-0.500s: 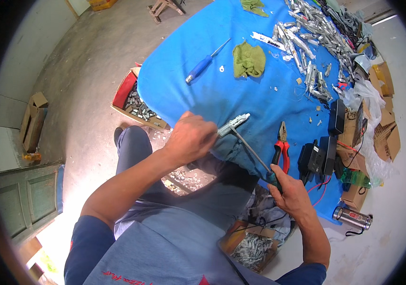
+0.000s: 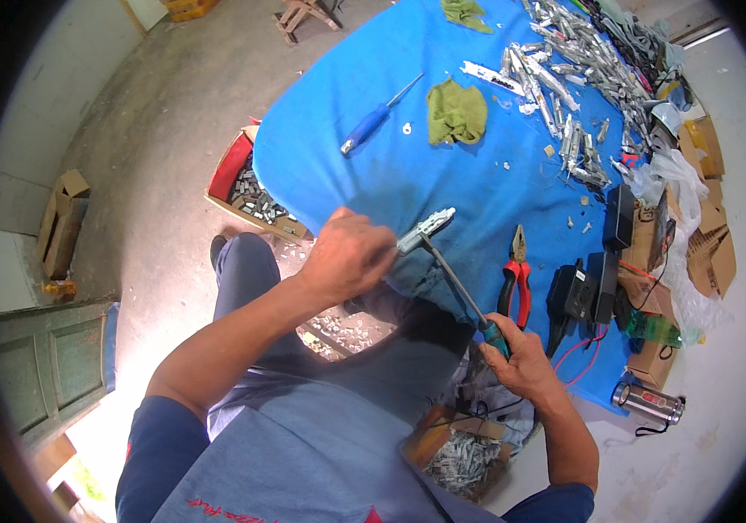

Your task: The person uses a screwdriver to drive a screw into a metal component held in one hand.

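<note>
A blue cloth (image 2: pixel 320 105) spreads over the work surface, reaching from the person's lap to the far edge. At the far right a wide heap of silvery strips (image 2: pixel 578 65) lies on it. To the left, beside the cloth's edge, a red-sided box (image 2: pixel 231 170) holds small metal pieces. The left hand (image 2: pixel 351 253) is closed in a fist around the near left end of a metal part; the right hand (image 2: pixel 517 357), farther right and nearer, grips a teal-handled screwdriver (image 2: pixel 453 277). Its shaft slants away to the left, the tip meeting the metal part. Beyond them lies a crumpled green rag (image 2: pixel 457 113). Red-handled pliers (image 2: pixel 519 253) rest just beyond the right hand, and a blue screwdriver (image 2: pixel 368 126) lies far left of the rag. The metal part (image 2: pixel 428 228), pale and narrow, points far and right from the left fist, above the cloth's near edge.
</note>
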Demonstrator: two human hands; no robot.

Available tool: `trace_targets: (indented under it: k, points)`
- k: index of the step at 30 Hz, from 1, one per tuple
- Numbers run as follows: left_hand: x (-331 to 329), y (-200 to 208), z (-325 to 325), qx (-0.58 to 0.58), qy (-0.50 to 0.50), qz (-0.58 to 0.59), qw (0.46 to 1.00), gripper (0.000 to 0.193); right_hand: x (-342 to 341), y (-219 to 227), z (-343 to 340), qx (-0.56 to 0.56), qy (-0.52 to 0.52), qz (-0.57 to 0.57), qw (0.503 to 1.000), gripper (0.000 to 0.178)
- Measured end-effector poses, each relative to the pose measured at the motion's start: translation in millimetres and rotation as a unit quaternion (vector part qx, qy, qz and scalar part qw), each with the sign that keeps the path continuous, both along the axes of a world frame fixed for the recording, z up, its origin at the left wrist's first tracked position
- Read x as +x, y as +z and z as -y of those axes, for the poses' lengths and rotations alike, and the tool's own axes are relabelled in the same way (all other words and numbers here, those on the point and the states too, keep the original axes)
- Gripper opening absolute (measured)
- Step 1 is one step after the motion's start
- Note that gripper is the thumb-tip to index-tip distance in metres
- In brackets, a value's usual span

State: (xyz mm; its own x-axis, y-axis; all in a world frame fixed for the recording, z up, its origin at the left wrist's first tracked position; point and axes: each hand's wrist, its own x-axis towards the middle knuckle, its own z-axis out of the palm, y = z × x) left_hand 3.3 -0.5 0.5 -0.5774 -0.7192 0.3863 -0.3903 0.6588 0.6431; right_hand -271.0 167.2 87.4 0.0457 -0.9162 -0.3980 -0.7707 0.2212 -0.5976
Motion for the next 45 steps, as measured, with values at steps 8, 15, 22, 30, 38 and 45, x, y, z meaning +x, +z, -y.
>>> trace_targets:
  k: [8, 15, 22, 30, 38, 45]
  points:
    - [-3.0, 1.1, -0.9, 0.004, 0.011, -0.009, 1.000, 0.013, 8.8, 11.3, 1.4, -0.102, 0.068, -0.182, 0.976, 0.054]
    - [-1.3, -2.1, 1.5, -0.005, -0.002, 0.003, 1.000, 0.008, -3.1, 30.4, 19.4, -0.027, 0.073, -0.081, 0.994, 0.047]
    - [-1.5, -5.8, 1.5, -0.013, -0.002, 0.001, 1.000, 0.008, 3.9, 8.0, 7.4, 0.001, 0.008, -0.014, 1.000, 0.045]
    - [-2.7, -0.2, 0.1, 0.001, 0.006, 0.005, 1.000, 0.011, 6.9, 24.2, 10.1, -0.101, 0.077, -0.175, 0.976, 0.049]
    - [-0.4, -0.1, 3.0, 0.001, -0.005, 0.020, 1.000, 0.008, -4.1, 41.3, 31.6, 0.060, 0.037, -0.007, 0.998, 0.042]
    - [-2.6, -1.5, -0.1, -0.005, 0.010, 0.011, 1.000, 0.009, 18.1, 15.5, 8.1, -0.096, 0.068, -0.199, 0.973, 0.047]
